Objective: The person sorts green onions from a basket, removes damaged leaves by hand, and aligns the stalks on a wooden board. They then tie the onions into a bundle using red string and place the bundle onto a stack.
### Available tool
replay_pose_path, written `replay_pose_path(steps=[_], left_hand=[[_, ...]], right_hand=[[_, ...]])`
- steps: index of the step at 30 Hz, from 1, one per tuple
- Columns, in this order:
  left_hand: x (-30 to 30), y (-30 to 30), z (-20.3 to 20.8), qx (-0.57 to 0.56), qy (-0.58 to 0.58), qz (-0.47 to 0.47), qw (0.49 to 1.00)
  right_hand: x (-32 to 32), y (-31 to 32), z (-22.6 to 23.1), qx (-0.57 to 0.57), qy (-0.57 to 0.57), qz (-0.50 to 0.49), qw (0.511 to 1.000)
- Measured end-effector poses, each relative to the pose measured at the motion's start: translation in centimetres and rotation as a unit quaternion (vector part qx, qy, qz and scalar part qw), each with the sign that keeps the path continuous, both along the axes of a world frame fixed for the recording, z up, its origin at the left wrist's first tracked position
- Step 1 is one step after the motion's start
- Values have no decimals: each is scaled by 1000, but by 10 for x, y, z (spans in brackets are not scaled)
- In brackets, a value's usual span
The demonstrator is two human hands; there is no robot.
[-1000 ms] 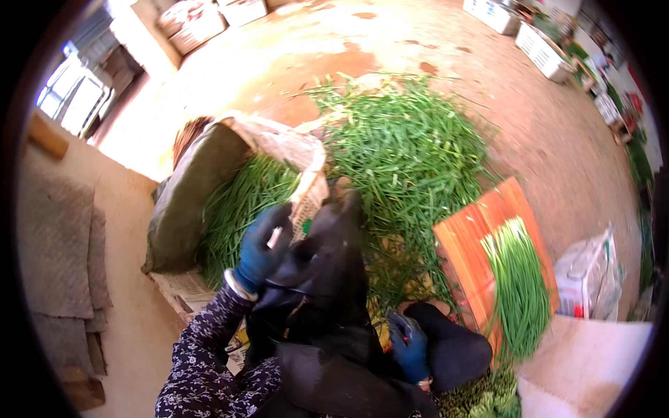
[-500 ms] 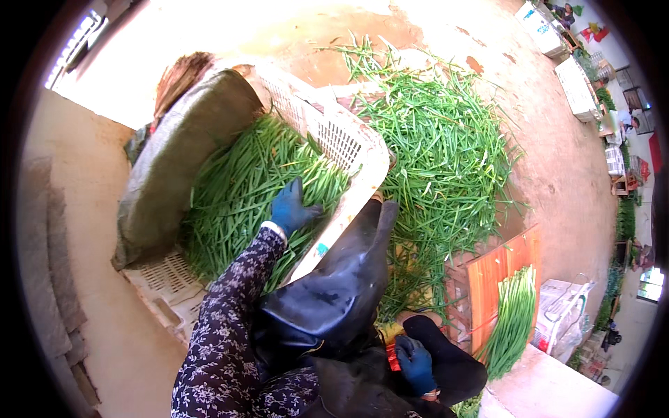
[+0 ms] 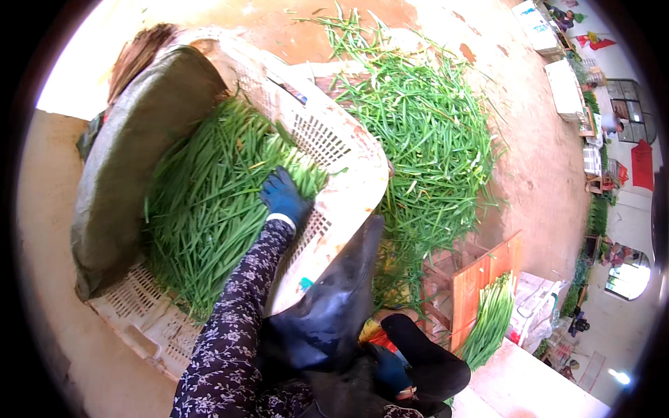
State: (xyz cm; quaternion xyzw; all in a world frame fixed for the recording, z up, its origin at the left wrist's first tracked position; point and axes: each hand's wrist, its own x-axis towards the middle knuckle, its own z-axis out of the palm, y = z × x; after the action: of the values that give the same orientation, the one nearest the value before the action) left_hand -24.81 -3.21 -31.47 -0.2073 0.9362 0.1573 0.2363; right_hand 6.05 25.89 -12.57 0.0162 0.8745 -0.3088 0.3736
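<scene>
White plastic crate [image 3: 355,191] around left grip [image 3: 282,198], with near wall just right of it. Heap of loose green stalks [image 3: 435,139] beyond that wall, right of left grip. Crate stalks [image 3: 209,184] under left grip and spreading leftward. Orange-brown board [image 3: 465,303] right of right grip [image 3: 391,369], with aligned bundle [image 3: 491,320] on it. Left grip on crate stalks, can't tell if pinching any. Right grip dim, blurred; can't tell if together or apart. Looks partway: bundle lined up, plenty left in crate.
</scene>
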Motion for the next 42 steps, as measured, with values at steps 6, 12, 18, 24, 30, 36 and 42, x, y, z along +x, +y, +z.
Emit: replay_pose_path(steps=[6, 12, 18, 24, 30, 36, 42], left_hand=[[-20, 6, -14, -25, -1, 31, 999], [-15, -30, -19, 71, 44, 95, 992], [43, -81, 26, 345, 330, 181, 860], [78, -96, 101, 423, 428, 147, 785], [123, -79, 103, 379, 444, 23, 811], [136, -77, 121, 586, 314, 114, 738], [247, -159, 11, 252, 232, 50, 938]], right_hand=[[-28, 1, -3, 49, 79, 37, 995], [-148, -26, 30, -7, 188, -7, 982], [-265, -121, 62, -121, 318, 89, 936], [-298, -237, 10, -90, 262, 157, 948], [-303, -275, -1, -371, 181, 82, 907], [-307, -253, 0, -388, 179, -33, 904], [-331, -209, 62, -484, 238, -215, 814]])
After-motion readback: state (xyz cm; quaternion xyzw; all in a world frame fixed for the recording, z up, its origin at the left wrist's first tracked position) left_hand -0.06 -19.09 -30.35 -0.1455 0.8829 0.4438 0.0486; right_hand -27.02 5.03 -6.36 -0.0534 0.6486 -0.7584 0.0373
